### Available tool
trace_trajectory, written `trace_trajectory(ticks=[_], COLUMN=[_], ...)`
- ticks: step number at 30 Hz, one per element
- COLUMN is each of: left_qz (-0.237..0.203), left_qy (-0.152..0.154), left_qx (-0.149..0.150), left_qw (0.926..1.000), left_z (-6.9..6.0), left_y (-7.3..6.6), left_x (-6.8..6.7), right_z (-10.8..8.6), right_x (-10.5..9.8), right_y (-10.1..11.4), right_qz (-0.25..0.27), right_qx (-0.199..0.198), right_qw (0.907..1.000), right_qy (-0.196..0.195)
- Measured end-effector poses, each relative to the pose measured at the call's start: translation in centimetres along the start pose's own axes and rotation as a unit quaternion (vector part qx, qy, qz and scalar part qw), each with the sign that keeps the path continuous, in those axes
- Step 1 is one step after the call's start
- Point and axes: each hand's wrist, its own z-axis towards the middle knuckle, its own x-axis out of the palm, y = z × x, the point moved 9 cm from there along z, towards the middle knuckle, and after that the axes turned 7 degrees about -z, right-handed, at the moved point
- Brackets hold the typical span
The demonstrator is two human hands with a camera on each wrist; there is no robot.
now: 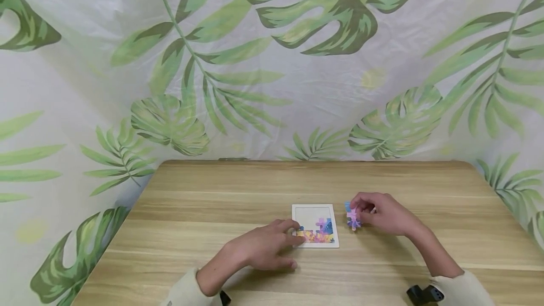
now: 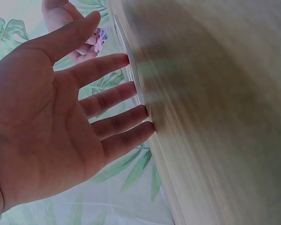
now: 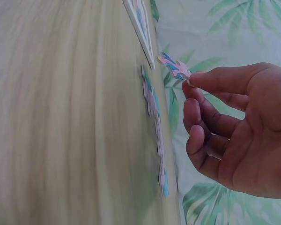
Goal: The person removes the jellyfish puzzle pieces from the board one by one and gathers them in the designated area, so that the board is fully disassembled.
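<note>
A white square puzzle tray (image 1: 307,212) lies on the table, with joined pink, yellow and blue pieces (image 1: 318,236) along its bottom and right side. My left hand (image 1: 265,244) rests its fingertips on the tray's left edge, fingers spread and fairly straight, as the left wrist view (image 2: 61,112) also shows. To the right of the tray, my right hand (image 1: 386,214) pinches a pink and blue piece (image 3: 175,67) between thumb and index finger, raised off the table in the right wrist view. Below it, loose pieces (image 3: 154,117) lie on the tabletop, partly hidden by that hand in the head view.
The wood-grain table (image 1: 221,183) ends at a back edge in front of a leaf-patterned cloth (image 1: 263,122). Dark wrist devices (image 1: 425,294) sit by the light sleeves (image 1: 463,289).
</note>
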Motion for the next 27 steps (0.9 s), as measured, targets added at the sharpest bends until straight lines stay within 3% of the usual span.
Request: trace_trajectory(ticks=[20, 27], left_qz=[0.001, -0.002], left_qy=[0.003, 0.004], left_qx=[0.001, 0.001], left_qw=[1.0000, 1.0000], left_z=[0.1, 0.1], left_y=[0.1, 0.1], left_x=[0.1, 0.1], right_z=[-2.8, -2.9], right_x=[-1.0, -1.0], right_y=[-3.2, -3.8], right_qz=[-0.009, -0.020], right_qx=[0.056, 0.060], right_qw=[0.9984, 0.9980], right_qy=[-0.006, -0.006])
